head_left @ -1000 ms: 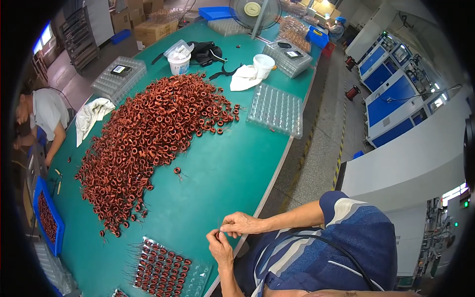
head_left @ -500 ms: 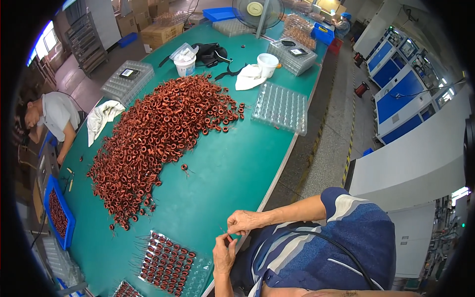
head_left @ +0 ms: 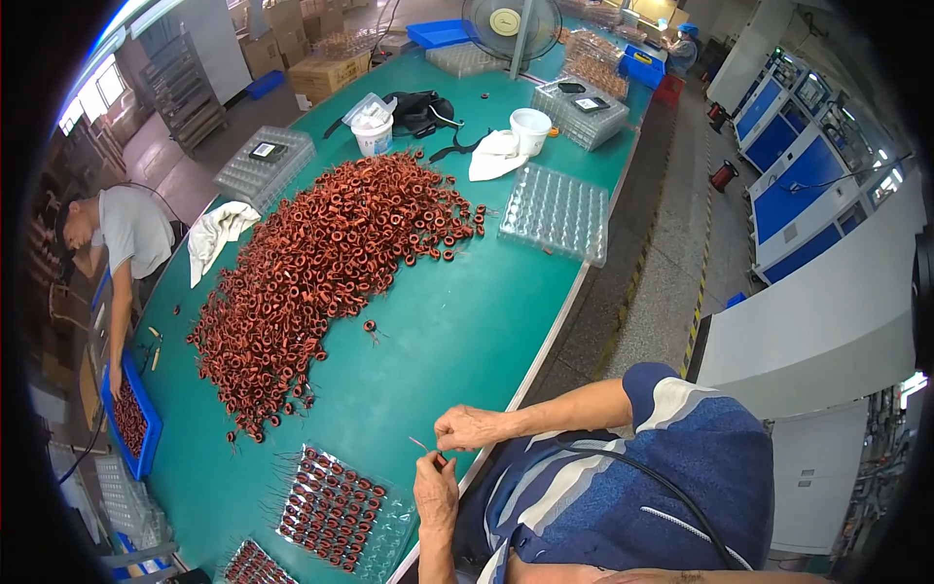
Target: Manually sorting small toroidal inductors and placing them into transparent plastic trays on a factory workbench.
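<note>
At the near worktop (head_left: 457,321) edge, the left hand (head_left: 436,492) and right hand (head_left: 467,426) pinch one small copper coil (head_left: 435,455) between them — likely dressing its thin leads (hard to see) — before seating it in the tray (head_left: 336,506) alongside.

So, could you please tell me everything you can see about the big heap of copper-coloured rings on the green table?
The heap of copper-coloured rings is a long, loose mound of small wound coils, reddish-brown like enamelled wire, many with thin wire tails sticking out. It lies on the green table, running from near a white tub at the far end down toward the tray of sorted coils. A few strays lie apart from its edge. A white cloth lies beside it. Neither hand touches it.
</note>
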Motion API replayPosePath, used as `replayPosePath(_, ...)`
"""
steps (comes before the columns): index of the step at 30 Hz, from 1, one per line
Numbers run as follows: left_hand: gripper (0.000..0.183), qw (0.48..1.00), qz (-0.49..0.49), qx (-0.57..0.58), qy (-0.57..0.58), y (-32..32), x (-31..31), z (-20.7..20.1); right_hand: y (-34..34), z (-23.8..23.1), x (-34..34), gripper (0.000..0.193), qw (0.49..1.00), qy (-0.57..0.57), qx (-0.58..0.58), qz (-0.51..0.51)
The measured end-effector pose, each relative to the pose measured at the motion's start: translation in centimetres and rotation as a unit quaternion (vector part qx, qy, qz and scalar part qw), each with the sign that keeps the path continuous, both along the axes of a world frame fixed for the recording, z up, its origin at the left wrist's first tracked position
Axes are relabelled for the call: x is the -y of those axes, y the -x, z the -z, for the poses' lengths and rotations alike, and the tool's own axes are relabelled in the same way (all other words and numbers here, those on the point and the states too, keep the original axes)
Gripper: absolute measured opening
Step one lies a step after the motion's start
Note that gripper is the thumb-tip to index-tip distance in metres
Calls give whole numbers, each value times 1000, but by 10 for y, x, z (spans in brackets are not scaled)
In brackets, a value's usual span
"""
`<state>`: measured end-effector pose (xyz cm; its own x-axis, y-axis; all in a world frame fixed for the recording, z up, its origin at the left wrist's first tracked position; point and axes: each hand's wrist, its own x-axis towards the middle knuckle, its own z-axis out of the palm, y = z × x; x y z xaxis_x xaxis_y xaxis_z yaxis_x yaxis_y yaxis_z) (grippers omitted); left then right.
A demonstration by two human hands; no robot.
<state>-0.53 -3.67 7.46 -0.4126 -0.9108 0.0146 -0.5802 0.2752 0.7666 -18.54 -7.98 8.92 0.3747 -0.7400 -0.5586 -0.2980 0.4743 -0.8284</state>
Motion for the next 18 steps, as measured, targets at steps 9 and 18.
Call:
replayPosePath(9,23,954,-163,-229,-102,-4,1,5,-15,-5,23,18,992,22,114,38)
replayPosePath(18,29,765,-151,-611,-135,22,13,-15,-18,-48,33,19,974,-7,216,74)
